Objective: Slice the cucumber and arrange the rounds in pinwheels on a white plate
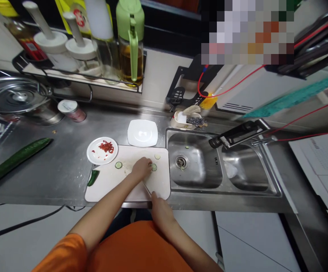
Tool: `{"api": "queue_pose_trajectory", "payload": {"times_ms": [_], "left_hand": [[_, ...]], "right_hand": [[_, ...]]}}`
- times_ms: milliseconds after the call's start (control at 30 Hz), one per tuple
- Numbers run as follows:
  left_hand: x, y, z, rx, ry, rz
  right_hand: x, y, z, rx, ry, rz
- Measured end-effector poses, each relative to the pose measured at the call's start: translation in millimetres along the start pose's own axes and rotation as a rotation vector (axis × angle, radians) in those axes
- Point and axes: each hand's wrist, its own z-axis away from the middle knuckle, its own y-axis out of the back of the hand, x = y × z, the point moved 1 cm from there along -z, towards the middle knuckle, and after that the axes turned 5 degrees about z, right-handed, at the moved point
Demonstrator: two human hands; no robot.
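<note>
Head view: left hand curled over cucumber piece near right edge of cutting board, fingers closed on it. Right hand at board's front edge, gripping knife; blade barely visible. Loose slices at board's far edge. Risks: fingertips close to blade, so a slip on wet cucumber could cut; slices near right edge may roll into sink.

Green cucumber slice flat on white cutting board.
</note>
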Motion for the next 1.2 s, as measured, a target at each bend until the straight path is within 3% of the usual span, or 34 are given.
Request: {"api": "queue_pose_trajectory", "payload": {"times_ms": [267,800,1200], "left_hand": [[0.9,-18.2,-10.5,-0.033,0.046,-0.004],[5.5,-18.2,-8.8,0.011,0.123,-0.012],[12.2,-15.5,-7.7,-0.026,0.12,0.002]], "right_hand": [[-0.7,-4.3,-0.4,0.024,-0.012,-0.018],[-1.5,2.5,0.7,-0.028,-0.01,-0.02],[-1.6,4.7,1.1,-0.018,-0.009,-0.018]]}}
